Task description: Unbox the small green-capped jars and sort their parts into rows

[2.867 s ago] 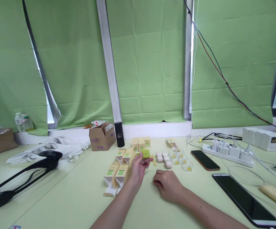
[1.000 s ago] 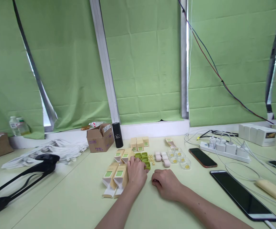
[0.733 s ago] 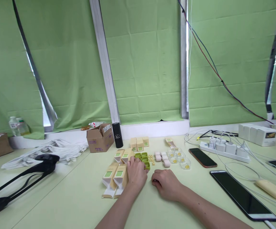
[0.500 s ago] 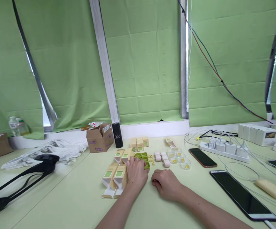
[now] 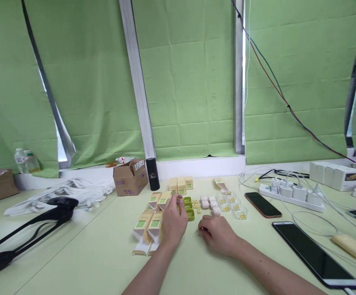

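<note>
My left hand reaches forward over the table, its fingers bent and pinched on a small green case at the left of a group of green cases. Tan cartons with green labels lie just to its left, and more stand behind. My right hand rests on the table as a loose fist, and nothing shows in it. Beyond it lie pink cases, clear cases with yellow dots and small yellow pieces.
A brown cardboard box and a black cylinder stand at the back. Two phones, a power strip with chargers and cables lie right. A black headset and white wrappers lie left.
The green case my left hand held up 2.9 s ago went down among the others. Since then the hand lay on them; its fingers now lift and curl. My right hand stayed put.
</note>
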The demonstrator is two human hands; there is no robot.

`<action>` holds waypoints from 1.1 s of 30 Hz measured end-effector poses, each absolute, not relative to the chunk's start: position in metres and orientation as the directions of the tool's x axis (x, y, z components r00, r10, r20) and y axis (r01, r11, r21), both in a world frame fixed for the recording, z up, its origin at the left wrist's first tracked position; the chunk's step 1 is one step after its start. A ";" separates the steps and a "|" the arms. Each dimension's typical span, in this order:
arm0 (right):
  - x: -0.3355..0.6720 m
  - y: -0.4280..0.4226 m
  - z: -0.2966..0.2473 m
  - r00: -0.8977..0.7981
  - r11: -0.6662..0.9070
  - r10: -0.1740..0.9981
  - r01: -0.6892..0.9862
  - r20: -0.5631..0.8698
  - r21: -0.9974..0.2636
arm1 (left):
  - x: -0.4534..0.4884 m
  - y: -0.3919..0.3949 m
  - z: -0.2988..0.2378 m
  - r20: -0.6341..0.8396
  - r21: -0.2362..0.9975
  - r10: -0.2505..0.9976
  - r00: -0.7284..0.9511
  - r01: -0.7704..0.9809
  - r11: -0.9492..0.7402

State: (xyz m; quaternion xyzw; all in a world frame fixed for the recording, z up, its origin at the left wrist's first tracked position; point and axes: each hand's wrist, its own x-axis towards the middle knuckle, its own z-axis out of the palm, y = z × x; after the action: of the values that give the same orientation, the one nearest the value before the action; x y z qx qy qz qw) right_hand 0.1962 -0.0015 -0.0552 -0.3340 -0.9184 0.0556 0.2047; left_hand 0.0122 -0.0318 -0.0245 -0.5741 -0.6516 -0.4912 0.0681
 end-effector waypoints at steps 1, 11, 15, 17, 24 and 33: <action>0.197 0.002 -0.054 -0.675 0.760 0.649 0.601 0.351 -0.249 | 0.014 -0.033 -0.025 0.636 0.568 0.706 -0.311 0.808 -0.155; 0.187 0.064 -0.007 -0.465 0.586 0.786 0.771 0.408 -0.250 | 0.034 -0.039 -0.034 0.416 0.366 0.906 0.078 0.898 -0.246; 0.164 0.104 0.008 -0.458 0.561 0.800 0.800 0.387 -0.214 | 0.035 -0.041 -0.035 0.366 0.328 0.917 0.159 0.900 -0.287; 0.151 0.123 0.009 -0.459 0.551 0.806 0.812 0.373 -0.193 | 0.035 -0.041 -0.036 0.373 0.329 0.913 0.168 0.895 -0.299; 0.110 0.168 -0.005 -0.444 0.502 0.841 0.853 0.309 -0.142 | 0.031 -0.040 -0.039 0.388 0.298 0.897 0.211 0.892 -0.339; 0.078 0.193 -0.022 -0.398 0.426 0.894 0.898 0.204 -0.112 | 0.028 -0.032 -0.044 0.597 0.301 0.792 0.126 0.880 -0.367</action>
State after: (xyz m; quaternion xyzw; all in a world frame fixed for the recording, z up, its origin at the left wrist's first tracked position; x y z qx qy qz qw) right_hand 0.0785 0.1928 -0.0217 -0.5358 -0.8362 -0.0077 0.1169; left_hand 0.0276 -0.0319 -0.0441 -0.7478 -0.5589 -0.3529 0.0623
